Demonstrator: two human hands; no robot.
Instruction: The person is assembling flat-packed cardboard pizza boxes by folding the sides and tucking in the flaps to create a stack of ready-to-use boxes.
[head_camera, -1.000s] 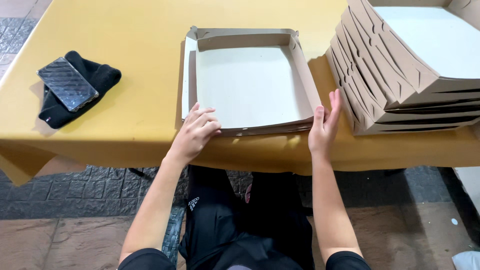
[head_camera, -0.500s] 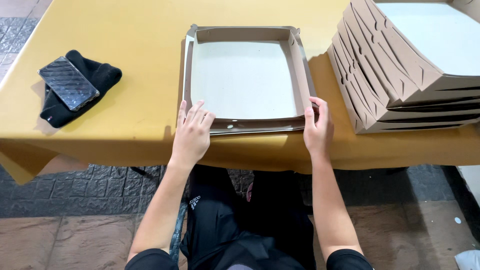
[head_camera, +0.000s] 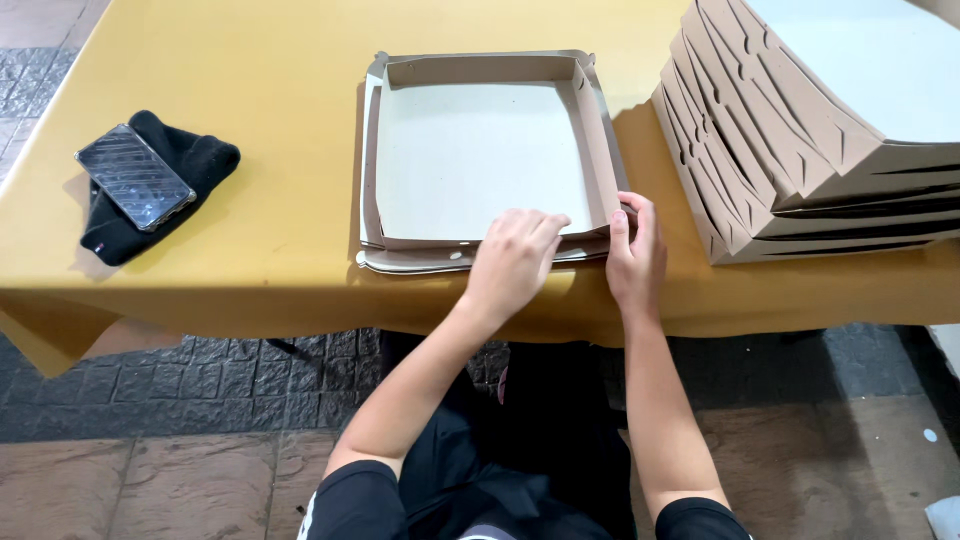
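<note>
A shallow cardboard box (head_camera: 480, 150), grey inside and brown on its walls, lies open on the yellow table (head_camera: 260, 200). It sits on top of a flat cardboard sheet whose edge shows along the near side. My left hand (head_camera: 515, 262) rests on the box's near wall close to the near right corner, fingers curled over the edge. My right hand (head_camera: 635, 255) grips that near right corner from outside, thumb up against the wall. Both hands touch the box within a few centimetres of each other.
A slanted stack of folded white-topped boxes (head_camera: 800, 130) stands at the right, just beside the open box. At the left a phone (head_camera: 135, 176) lies on a black cloth (head_camera: 190, 165). The table's near edge hangs above a stone-tiled floor (head_camera: 150, 400).
My left hand moved from the box's near left corner across to the near right corner, beside my right hand. The box shifted slightly and its near wall now stands folded up.
</note>
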